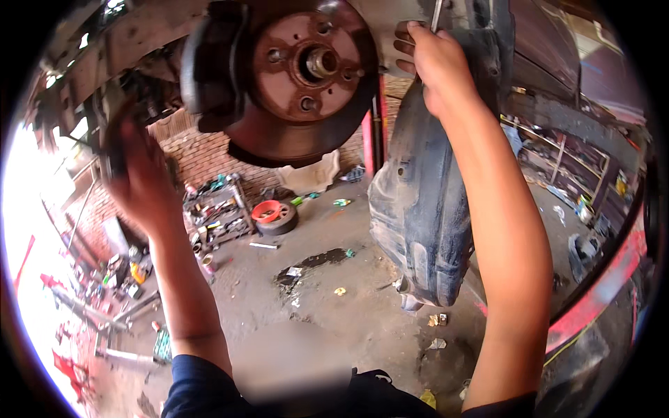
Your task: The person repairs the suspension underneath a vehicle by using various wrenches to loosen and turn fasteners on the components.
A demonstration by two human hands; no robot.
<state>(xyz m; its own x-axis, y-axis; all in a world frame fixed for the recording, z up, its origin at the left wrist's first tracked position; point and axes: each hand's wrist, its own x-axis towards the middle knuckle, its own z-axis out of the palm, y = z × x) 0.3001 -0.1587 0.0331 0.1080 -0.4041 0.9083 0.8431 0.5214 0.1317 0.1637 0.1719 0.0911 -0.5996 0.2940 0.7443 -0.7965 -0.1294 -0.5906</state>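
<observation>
A rusty brake disc (300,143) with a reddish-brown hub (279,83) and studs hangs overhead at top centre. A dark brake caliper (212,70) sits on its left side. To the left of the disc, my left hand (143,171) is raised against a dark, rounded part (115,143); motion smears its fingers. My right hand (439,63), right of the disc, has its fingers curled round a thin metal rod (437,14) that sticks up past the thumb. Beside and below that hand hangs a dusty black wheel-arch liner (425,202).
A red lift post (376,129) stands behind the disc. On the floor are a tyre (279,221) with a red basin (266,210) on it, a cluttered rack (223,212), a dark oil stain (317,265) and scraps of litter. A red beam (599,285) runs along the right.
</observation>
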